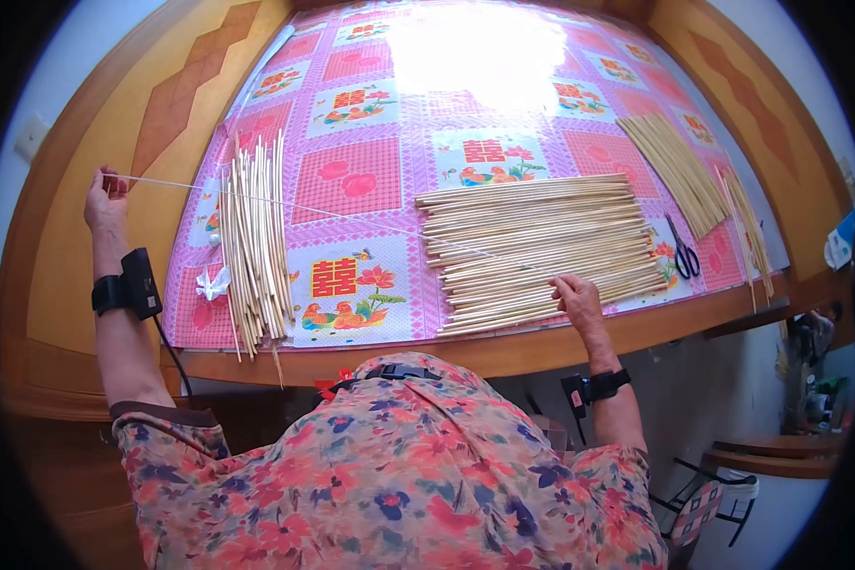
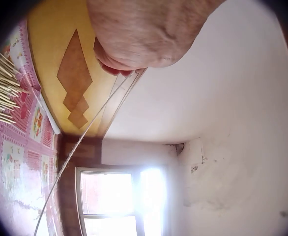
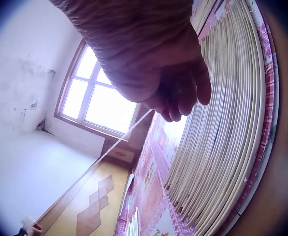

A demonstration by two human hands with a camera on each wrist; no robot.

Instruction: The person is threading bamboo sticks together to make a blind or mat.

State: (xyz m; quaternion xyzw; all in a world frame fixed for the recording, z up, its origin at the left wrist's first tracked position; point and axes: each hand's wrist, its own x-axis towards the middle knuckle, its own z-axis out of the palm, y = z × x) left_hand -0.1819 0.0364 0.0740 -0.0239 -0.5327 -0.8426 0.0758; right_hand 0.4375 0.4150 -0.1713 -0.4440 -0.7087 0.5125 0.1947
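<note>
A thin white string (image 1: 351, 217) stretches taut between the two hands, over the sticks. My left hand (image 1: 107, 198), raised out past the left edge of the bed-like surface, pinches one end of it. In the left wrist view the string (image 2: 80, 140) runs down from the curled fingertips (image 2: 126, 73). My right hand (image 1: 579, 302) grips the string over the front of a wide row of pale thin sticks (image 1: 532, 247) laid side by side. The right wrist view shows the string (image 3: 119, 140) coming out of that hand's curled fingers (image 3: 186, 103).
A loose bundle of sticks (image 1: 256, 242) lies at the left, beside a crumpled white scrap (image 1: 213, 283). Black-handled scissors (image 1: 684, 258) lie right of the row. Beyond them are another stick bundle (image 1: 674, 171) and a few thin sticks (image 1: 746, 228). A patterned pink sheet (image 1: 351, 242) covers the surface.
</note>
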